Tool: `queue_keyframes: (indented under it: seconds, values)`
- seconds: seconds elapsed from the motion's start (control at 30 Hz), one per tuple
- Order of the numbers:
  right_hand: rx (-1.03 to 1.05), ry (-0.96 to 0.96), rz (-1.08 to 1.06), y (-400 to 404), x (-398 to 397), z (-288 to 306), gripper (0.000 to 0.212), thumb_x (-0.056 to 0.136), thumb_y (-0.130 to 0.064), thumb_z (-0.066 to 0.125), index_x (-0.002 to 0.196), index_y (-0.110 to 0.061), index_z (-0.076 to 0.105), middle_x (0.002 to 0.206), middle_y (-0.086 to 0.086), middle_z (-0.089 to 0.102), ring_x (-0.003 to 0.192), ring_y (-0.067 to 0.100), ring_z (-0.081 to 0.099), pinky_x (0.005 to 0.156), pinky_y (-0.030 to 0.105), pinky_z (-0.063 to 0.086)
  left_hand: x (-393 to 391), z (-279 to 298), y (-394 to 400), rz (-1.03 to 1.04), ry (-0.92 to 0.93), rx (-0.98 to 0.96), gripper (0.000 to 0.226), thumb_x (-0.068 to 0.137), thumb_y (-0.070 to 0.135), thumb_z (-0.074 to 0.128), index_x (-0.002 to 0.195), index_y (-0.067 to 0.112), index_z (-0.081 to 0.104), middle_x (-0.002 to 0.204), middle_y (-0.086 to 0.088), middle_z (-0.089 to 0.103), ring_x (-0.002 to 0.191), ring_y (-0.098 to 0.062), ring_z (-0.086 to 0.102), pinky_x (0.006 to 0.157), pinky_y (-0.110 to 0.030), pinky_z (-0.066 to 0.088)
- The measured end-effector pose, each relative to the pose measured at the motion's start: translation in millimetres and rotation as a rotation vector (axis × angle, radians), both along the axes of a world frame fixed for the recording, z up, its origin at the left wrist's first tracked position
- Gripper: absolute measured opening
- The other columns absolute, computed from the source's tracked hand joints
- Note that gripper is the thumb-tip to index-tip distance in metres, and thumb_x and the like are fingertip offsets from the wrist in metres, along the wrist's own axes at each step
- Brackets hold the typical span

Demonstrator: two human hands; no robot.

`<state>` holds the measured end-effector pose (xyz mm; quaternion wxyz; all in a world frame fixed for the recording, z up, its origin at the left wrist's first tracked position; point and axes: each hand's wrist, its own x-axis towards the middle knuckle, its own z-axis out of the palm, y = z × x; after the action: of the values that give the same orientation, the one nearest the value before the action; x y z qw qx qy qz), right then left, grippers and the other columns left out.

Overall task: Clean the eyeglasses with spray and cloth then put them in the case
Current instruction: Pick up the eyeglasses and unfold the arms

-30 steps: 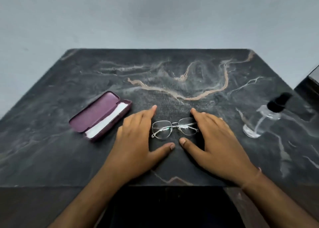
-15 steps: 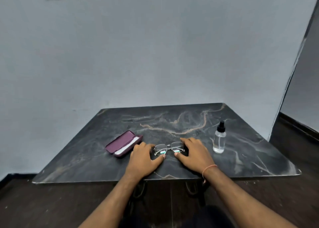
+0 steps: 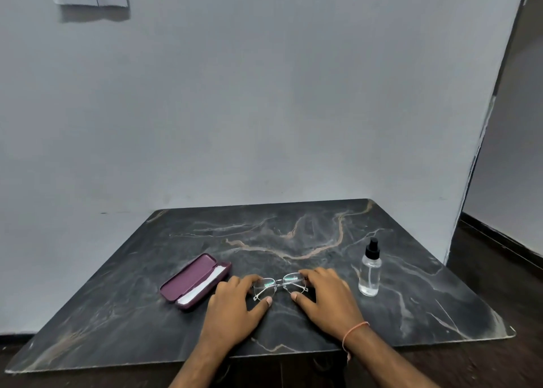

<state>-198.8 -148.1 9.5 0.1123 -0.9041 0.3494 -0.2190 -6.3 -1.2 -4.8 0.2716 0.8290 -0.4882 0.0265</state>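
Observation:
Thin metal-framed eyeglasses (image 3: 278, 285) lie folded on the dark marble table (image 3: 296, 229), near its front middle. My left hand (image 3: 235, 308) lies flat at their left end, with fingertips by the left lens and thumb below it. At the right end, my right hand (image 3: 326, 296) mirrors it, its fingertips touching the right lens rim. Neither hand has closed around the frame. An open maroon case (image 3: 188, 280) sits to the left with a white cloth (image 3: 202, 287) lying in it. A clear spray bottle (image 3: 370, 274) with a black nozzle stands upright to the right.
A grey wall rises right behind the table's far edge. The wall ends at a corner (image 3: 484, 141) on the right, with dark floor (image 3: 499, 270) beyond. The table's front edge lies close under my forearms.
The view has risen and pulled back, so the wall and the whole table now show. Both hands stay on either side of the eyeglasses, a little closer to the frame.

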Motion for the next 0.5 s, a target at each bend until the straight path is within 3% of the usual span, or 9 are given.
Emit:
queue_keyframes:
  seconds: [0.33,0.5]
  values:
    - [-0.158,0.034,0.051,-8,11,-4,0.066,0.102,-0.068,0.038,0.156,-0.031,0.047,0.127,-0.013,0.059,0.120,0.013,0.053,0.100,0.030,0.050,9,0,-6,-0.062,0.128,-0.056,0.070,0.082,0.072,0.065,0.147,0.052,0.048,0.116,0.031,0.059,0.114,0.003,0.055,0.108,-0.034,0.047]
    - [-0.184,-0.193,0.055,-17,15,-9,0.069,0.103,-0.065,0.043,0.153,-0.020,0.057,0.125,-0.010,0.062,0.117,0.013,0.057,0.095,0.028,0.055,13,3,-20,-0.144,0.330,-0.361,0.061,0.093,0.026,0.082,0.143,0.049,0.055,0.115,0.017,0.068,0.112,-0.007,0.063,0.104,-0.022,0.050]
